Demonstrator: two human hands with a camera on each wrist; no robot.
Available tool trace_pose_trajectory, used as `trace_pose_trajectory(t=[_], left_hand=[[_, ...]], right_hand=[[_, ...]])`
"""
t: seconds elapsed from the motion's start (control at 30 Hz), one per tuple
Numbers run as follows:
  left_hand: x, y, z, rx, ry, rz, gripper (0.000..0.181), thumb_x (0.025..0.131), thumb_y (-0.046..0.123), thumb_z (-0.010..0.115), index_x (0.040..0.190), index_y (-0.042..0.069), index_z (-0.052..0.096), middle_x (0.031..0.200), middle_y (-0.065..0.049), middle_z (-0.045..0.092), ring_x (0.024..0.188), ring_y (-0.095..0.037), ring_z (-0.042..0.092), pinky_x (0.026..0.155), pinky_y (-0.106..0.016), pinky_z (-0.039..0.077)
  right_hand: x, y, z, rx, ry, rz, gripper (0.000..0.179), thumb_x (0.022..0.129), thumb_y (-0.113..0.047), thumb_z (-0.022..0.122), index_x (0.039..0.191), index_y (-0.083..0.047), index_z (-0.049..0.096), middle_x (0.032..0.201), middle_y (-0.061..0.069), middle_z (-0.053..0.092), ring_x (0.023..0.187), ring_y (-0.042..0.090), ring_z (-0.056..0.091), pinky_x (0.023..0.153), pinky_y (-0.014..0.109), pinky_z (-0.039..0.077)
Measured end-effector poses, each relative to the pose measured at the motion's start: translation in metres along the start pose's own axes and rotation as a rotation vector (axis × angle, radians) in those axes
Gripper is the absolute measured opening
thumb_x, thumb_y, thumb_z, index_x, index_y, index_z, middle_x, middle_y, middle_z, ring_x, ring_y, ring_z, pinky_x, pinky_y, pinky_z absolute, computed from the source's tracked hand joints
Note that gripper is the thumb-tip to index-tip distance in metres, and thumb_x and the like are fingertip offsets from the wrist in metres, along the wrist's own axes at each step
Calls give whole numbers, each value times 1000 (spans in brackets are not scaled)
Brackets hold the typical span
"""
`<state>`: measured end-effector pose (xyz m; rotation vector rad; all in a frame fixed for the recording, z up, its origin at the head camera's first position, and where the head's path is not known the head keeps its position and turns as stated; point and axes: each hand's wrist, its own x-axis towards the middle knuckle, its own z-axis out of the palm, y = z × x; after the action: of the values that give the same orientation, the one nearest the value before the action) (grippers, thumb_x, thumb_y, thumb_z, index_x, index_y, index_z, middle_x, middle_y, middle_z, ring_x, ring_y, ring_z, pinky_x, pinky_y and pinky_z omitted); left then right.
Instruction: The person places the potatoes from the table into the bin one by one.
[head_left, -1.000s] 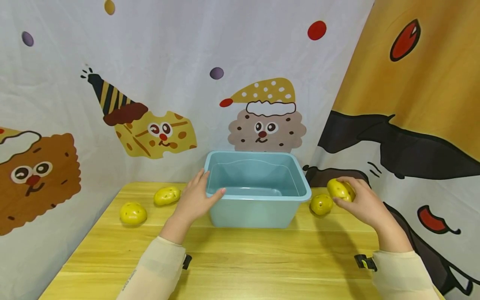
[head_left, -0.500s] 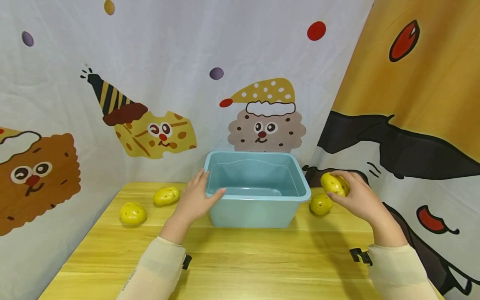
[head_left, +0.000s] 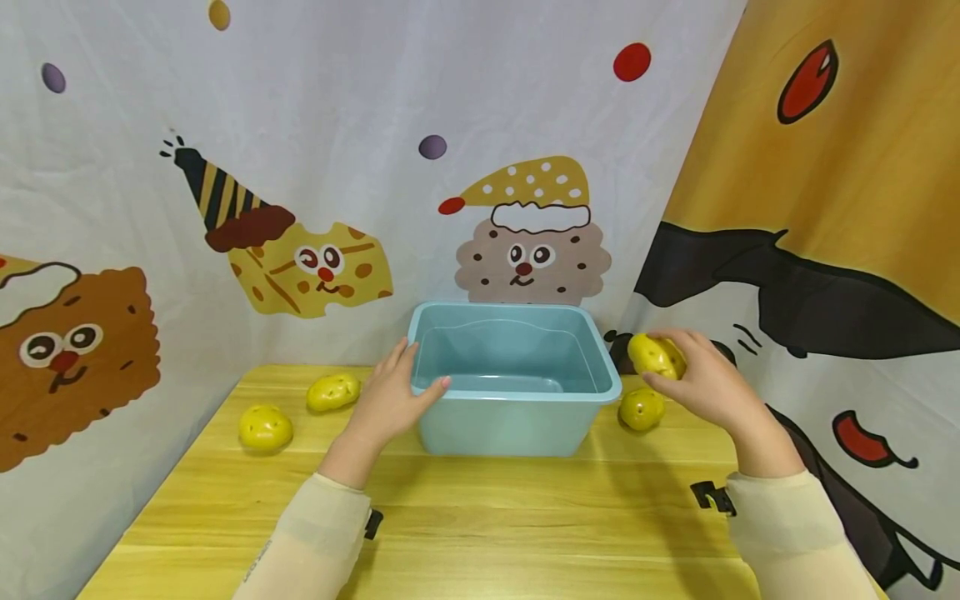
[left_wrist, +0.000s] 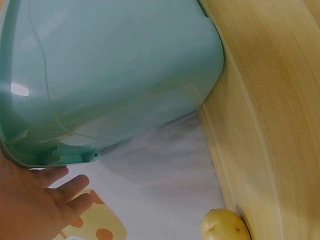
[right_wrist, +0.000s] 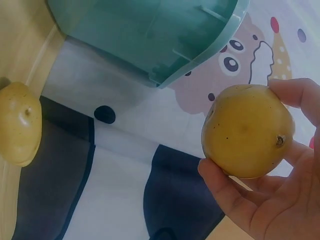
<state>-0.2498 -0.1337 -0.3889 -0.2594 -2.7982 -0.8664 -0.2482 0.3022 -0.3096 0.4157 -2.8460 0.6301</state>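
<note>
A yellow potato point(head_left: 654, 356) is pinched between the thumb and fingers of my right hand point(head_left: 708, 383), raised above the table to the right of the light blue plastic bin point(head_left: 510, 427). The right wrist view shows the potato point(right_wrist: 245, 132) large, its dark-spotted end turned to the camera. Below it, another potato point(head_left: 642, 409) lies on the table beside the bin. My left hand point(head_left: 390, 400) rests at the bin's front left corner, thumb laid over the front rim, fingers extended along the left side. The left wrist view shows those fingers point(left_wrist: 72, 187) outside the rim.
Two more potatoes lie on the table's left side, one potato point(head_left: 333, 392) near the left hand and one potato point(head_left: 266, 428) farther out. The wooden table point(head_left: 525, 525) runs back to a cartoon-printed cloth point(head_left: 337, 100), with the bin close to it.
My right hand has moved left and slightly up with its potato, nearer the bin and over the other potato. The left hand and the bin have stayed in place.
</note>
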Motion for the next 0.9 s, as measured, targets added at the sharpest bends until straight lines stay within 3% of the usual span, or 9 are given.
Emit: trace_pose_trajectory(t=[0.67,0.9], left_hand=[[0,0,0,7,5,5,94,93,66,54,156,2,29,165,-19,16,145,-48,25,113,-66,22],[0,0,0,-3,4,-1,92,93,64,55,156,3,29,165,-18,16,145,-48,25,114,-66,22]], right_hand=[[25,-25,0,15,-50,-38,64,91,-35,73,144,-11,47,136,22,46,105,37,53,84,55,50],[34,-33,-2,5,-62,-66,61,90,-32,74,141,-10,50,130,20,48,102,35,53,82,52,49]])
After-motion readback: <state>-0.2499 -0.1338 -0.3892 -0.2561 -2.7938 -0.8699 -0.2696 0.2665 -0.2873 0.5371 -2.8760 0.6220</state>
